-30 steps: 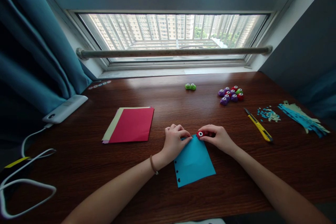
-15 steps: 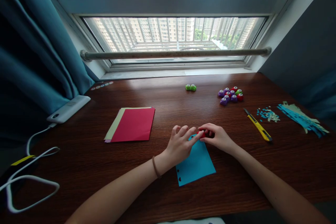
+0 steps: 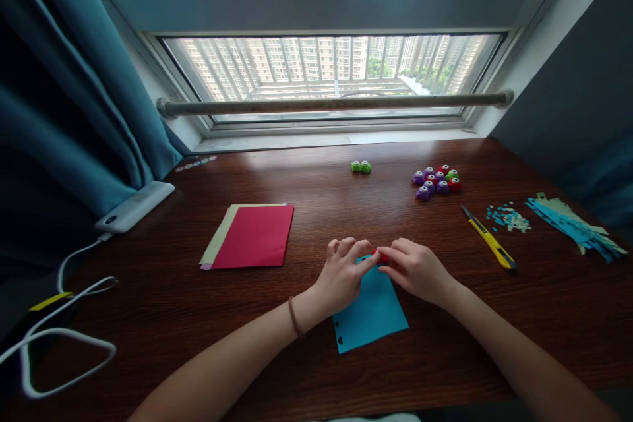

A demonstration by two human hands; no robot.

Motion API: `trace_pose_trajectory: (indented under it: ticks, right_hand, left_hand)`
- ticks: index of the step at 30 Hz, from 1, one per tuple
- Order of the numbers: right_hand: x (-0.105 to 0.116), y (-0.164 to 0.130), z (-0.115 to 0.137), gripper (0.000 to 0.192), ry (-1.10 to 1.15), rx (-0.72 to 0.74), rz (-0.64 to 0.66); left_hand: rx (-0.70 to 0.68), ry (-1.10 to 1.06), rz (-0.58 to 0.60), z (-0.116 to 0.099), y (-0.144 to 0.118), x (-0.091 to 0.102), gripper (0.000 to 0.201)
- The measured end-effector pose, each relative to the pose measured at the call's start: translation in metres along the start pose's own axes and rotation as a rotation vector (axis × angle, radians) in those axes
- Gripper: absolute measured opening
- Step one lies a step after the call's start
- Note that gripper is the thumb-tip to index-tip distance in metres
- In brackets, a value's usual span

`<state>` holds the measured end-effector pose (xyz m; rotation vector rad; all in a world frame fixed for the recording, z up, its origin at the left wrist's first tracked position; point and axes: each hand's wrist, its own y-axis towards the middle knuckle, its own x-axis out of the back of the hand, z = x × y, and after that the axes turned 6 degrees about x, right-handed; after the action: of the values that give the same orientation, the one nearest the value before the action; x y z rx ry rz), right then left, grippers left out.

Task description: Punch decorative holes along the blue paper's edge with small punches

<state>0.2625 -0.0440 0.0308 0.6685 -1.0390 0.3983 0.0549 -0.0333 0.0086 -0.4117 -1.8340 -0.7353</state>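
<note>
A sheet of blue paper (image 3: 378, 306) lies askew on the table, with small cut-out shapes along its lower left edge. At its far edge is a small red craft punch (image 3: 380, 256), mostly covered by my fingers. My right hand (image 3: 418, 269) is closed on the punch from the right, fingertips pinched around it. My left hand (image 3: 343, 273) rests over the left part of the paper, its index finger reaching the punch and its other fingers bent. The left thumb is hidden, but this hand appears to grip the paper.
Red and pale sheets (image 3: 254, 237) are stacked to the left. Two green punches (image 3: 361, 167) stand at the back, near a cluster of purple, red and green punches (image 3: 436, 182). Rightward lie a yellow utility knife (image 3: 489, 239), paper bits (image 3: 508, 217) and paper strips (image 3: 576, 227). A white cable (image 3: 74, 336) runs at left.
My right hand has turned slightly, its fingers closing further over the red punch. The raised fingers of my left hand have bent a little lower. The view has shifted slightly.
</note>
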Motion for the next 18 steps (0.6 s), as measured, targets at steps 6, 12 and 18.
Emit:
trace_pose_trajectory:
  ticks: [6, 12, 18]
  right_hand:
    - [0.0, 0.001, 0.011, 0.031, -0.271, 0.091, 0.144]
    - [-0.002, 0.003, 0.014, 0.037, -0.347, 0.103, 0.222]
    - [-0.005, 0.006, 0.015, 0.037, -0.361, 0.081, 0.249]
  left_hand:
    - [-0.02, 0.023, 0.03, -0.001, 0.003, 0.005, 0.045]
    - [-0.055, 0.017, 0.05, 0.0, 0.007, 0.004, 0.042]
    - [-0.078, -0.01, 0.096, 0.003, 0.009, 0.002, 0.038]
